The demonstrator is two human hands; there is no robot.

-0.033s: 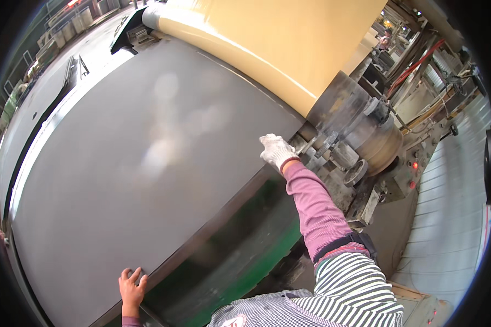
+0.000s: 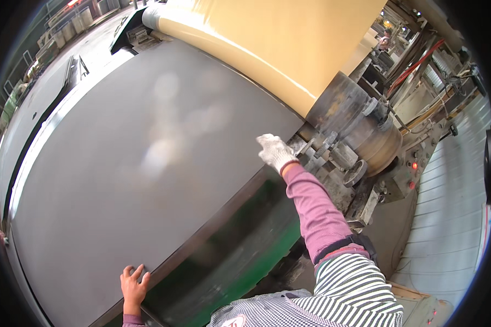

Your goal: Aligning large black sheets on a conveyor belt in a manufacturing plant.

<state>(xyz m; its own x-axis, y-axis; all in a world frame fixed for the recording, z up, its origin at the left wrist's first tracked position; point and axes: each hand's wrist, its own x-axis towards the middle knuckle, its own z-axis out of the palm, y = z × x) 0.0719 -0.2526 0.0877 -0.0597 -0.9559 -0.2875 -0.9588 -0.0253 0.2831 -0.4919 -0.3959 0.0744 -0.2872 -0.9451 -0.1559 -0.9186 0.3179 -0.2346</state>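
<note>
A wide dark grey sheet covers the machine bed in front of me. My left hand is bare and rests with its fingers apart on the sheet's near edge, at the lower left. Farther off to the right, my right hand, in a white knit glove, is at the sheet's right edge, close to the roller's end. Its fingers look curled together; whatever they may hold is hidden. Beyond the sheet, a glossy tan-yellow web curves over a roller.
A worn metal drum and a small handwheel are just right of my gloved hand. Below the sheet's near edge lies a dark green surface. Red lights glow on a panel at right. Another person stands far off.
My right hand has shifted slightly left along the sheet. My left hand has moved a little up and to the right, still on the edge.
</note>
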